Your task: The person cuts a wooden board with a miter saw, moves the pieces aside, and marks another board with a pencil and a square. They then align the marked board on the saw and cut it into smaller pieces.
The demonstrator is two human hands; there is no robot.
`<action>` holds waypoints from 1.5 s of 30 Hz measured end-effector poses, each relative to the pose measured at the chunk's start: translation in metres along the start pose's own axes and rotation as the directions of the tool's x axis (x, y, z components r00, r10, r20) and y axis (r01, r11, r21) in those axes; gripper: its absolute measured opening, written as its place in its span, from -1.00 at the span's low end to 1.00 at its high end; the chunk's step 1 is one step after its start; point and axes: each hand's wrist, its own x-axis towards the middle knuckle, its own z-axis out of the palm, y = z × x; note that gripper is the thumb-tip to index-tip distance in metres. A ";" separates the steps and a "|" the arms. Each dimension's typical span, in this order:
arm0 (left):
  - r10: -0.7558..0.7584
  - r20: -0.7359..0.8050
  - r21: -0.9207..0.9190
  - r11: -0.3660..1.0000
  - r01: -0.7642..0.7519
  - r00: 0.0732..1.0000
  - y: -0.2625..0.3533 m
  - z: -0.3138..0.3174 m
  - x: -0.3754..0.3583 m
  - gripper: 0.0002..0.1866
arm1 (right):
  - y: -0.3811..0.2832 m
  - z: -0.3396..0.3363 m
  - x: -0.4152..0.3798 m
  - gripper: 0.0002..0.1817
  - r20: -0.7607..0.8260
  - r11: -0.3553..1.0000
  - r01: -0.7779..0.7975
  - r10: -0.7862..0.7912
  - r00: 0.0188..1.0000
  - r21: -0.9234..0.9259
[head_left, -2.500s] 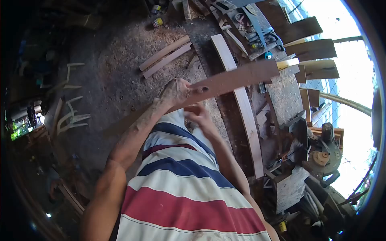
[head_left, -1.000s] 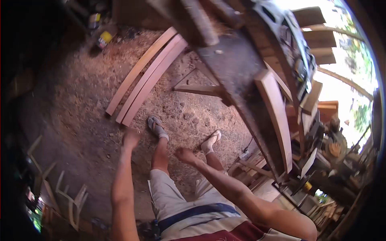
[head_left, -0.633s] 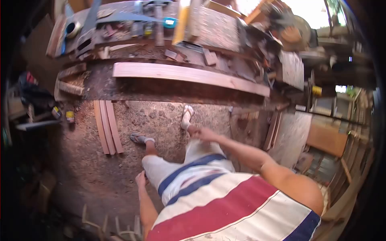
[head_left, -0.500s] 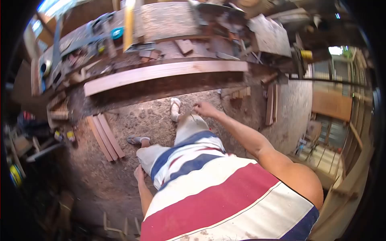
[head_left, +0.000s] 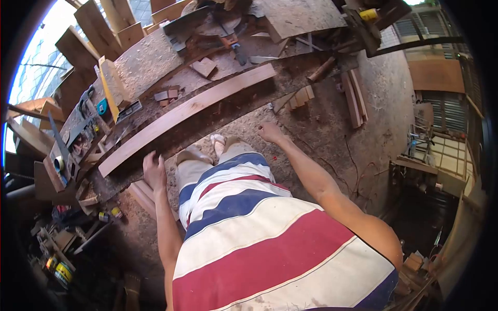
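A long, pale wooden plank (head_left: 189, 109) lies along the front edge of the cluttered workbench (head_left: 228, 116). My left hand (head_left: 154, 170) is raised just in front of the bench edge, close to the plank's left part, with its fingers loosely bent and apart and nothing in them. Farther right, my right hand (head_left: 270, 132) hangs in the air over the floor in front of the bench, fingers curled in, with no object showing in it. Loose wood offcuts (head_left: 204, 67) sit on the bench behind the plank.
A yellow level (head_left: 108, 88), a teal tape measure (head_left: 102, 107) and a handsaw (head_left: 58, 136) lie on the bench's left side. Boards (head_left: 143, 196) lie on the floor below my left hand; more boards (head_left: 354, 98) stand at right. Cans (head_left: 63, 273) sit lower left.
My left hand has risen from beside my thigh to the bench edge. I am closer to the bench, and the view has turned, so the plank now slants up to the right.
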 end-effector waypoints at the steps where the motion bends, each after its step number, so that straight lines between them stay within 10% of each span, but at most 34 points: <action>1: 0.052 -0.011 0.052 0.997 -0.051 0.999 0.006 0.008 0.018 -0.63 | -0.007 -0.001 -0.002 -0.57 0.008 1.000 0.015 -0.015 1.000 0.002; 7: 0.206 0.157 0.336 0.909 -0.248 0.966 0.023 0.038 0.092 0.01 | -0.058 0.008 -0.002 -0.52 0.064 0.970 0.170 -0.183 0.981 0.171; 15: 0.204 0.211 0.145 0.960 -0.237 0.956 0.013 0.063 0.131 -0.53 | -0.073 0.001 -0.027 -0.57 0.142 0.986 0.108 -0.126 0.982 0.131; 23: 0.271 0.425 0.170 0.913 -0.371 0.864 -0.013 0.056 0.089 -0.20 | -0.032 0.044 -0.091 -0.57 0.102 0.864 -0.268 0.249 0.963 0.427; 30: 0.258 0.549 0.119 0.918 -0.379 0.795 0.069 0.080 0.099 -0.04 | 0.051 0.122 -0.133 -0.60 0.037 0.856 -0.290 0.304 0.952 0.429; 36: 0.317 0.522 0.092 0.902 -0.421 0.792 0.107 0.165 0.113 -0.15 | 0.139 0.119 -0.166 -0.64 0.289 0.446 -0.515 0.481 0.828 0.733; 39: 0.469 0.419 0.310 0.731 -0.608 0.778 0.180 0.151 0.084 -0.24 | 0.198 0.109 -0.188 -0.67 -0.130 0.715 -0.421 0.576 0.807 0.558; 41: 0.543 0.417 0.308 0.671 -0.675 0.729 0.218 0.150 0.065 -0.27 | 0.205 0.058 -0.221 -0.71 -0.513 0.637 -0.069 0.676 0.529 0.768; 45: 0.589 0.554 -0.037 0.723 -0.690 0.588 0.281 0.191 0.019 -0.48 | 0.165 -0.161 -0.373 -0.80 -0.737 0.680 0.318 0.669 0.097 0.660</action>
